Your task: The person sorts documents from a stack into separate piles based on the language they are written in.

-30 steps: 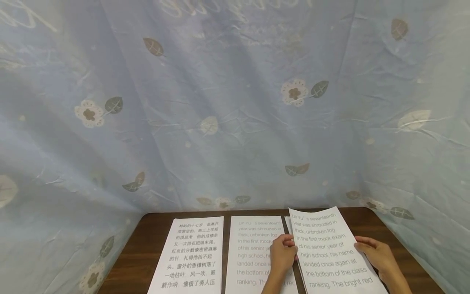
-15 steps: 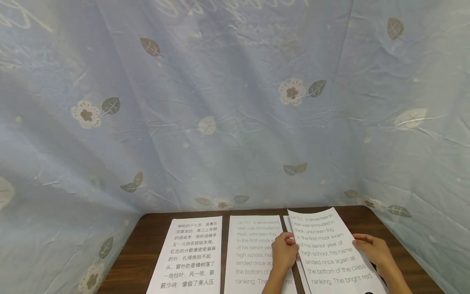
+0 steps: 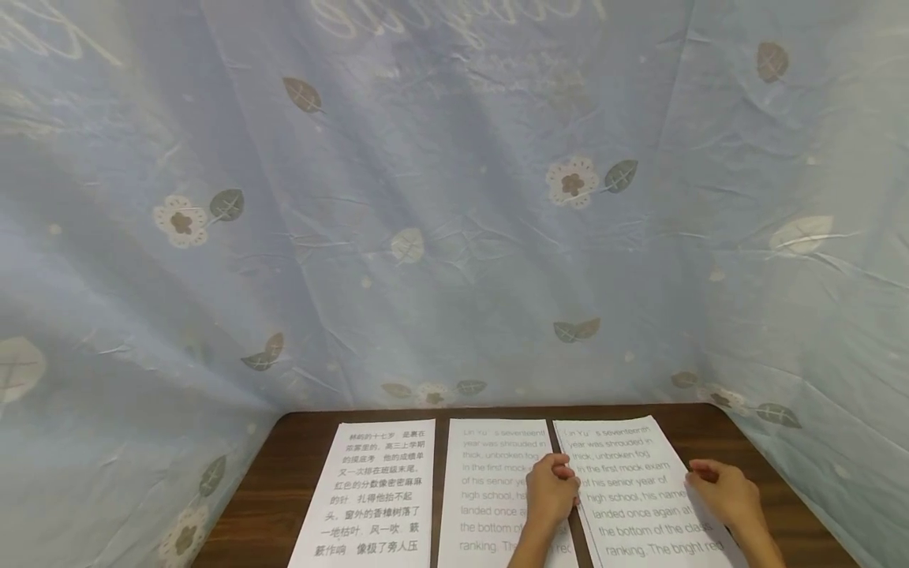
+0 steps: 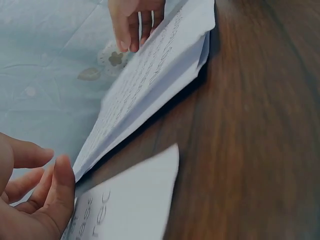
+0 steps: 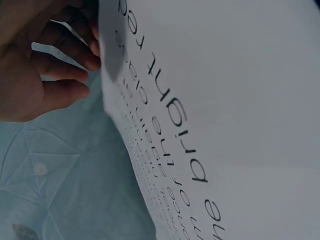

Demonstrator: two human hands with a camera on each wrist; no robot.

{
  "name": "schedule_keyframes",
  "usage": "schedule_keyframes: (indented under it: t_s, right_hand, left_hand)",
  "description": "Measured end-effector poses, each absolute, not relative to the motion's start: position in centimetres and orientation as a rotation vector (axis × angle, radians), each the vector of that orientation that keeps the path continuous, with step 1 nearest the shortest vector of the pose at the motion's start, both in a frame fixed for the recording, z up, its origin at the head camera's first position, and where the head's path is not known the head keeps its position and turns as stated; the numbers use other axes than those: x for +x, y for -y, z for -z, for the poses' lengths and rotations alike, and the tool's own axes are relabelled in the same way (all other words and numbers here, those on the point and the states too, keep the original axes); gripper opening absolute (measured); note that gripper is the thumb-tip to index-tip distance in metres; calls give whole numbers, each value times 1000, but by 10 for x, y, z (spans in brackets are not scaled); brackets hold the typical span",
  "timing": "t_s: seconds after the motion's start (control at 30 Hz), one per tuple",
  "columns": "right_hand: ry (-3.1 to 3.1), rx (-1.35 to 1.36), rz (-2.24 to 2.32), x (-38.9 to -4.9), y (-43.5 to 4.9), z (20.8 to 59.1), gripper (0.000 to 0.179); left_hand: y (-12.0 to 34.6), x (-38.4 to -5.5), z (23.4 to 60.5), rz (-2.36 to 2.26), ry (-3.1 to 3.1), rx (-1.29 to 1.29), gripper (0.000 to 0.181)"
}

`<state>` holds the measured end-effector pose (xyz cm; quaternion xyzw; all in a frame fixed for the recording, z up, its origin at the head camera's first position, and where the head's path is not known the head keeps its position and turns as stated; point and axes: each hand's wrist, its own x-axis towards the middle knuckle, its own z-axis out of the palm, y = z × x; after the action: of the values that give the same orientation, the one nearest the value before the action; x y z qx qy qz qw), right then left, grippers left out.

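Observation:
In the head view, the right-hand stack of paper (image 3: 625, 505), printed in English, lies flat at the right of the table. My left hand (image 3: 550, 491) is at its left edge, above the gap beside the middle stack of paper (image 3: 490, 481). In the left wrist view, the left hand's fingers are loosely bent with no sheet between them. On the other side, my right hand (image 3: 727, 495) hovers by the right edge of the same stack. The right wrist view shows that hand's relaxed fingers (image 5: 65, 95) beside the paper's edge, pinching nothing.
A third stack of paper (image 3: 369, 497), printed in Chinese, lies on the left of the dark wooden table (image 3: 256, 489). Behind and at both sides hangs a pale blue curtain (image 3: 461, 292) with leaf and flower prints.
The top English sheet, held raised and curved between both hands before, now lies flat on the right stack. Both hands have let go of its edges.

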<state>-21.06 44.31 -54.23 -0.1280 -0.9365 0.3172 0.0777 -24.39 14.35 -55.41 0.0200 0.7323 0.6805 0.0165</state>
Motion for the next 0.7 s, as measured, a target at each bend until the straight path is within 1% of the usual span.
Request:
schedule_keyframes:
  t_s: [0.37, 0.57, 0.7]
  right_hand:
    - [2771, -434, -1057, -204, -419, 528, 51]
    - [2723, -438, -1209, -203, -395, 518, 53]
    - [2740, -402, -1254, -204, -376, 513, 52]
  left_hand:
    - [-113, -248, 554, -2120, -2266, 75, 40]
    - [-90, -249, 550, -2039, -2330, 106, 41]
    - [-72, -249, 547, -1996, -2366, 120, 43]
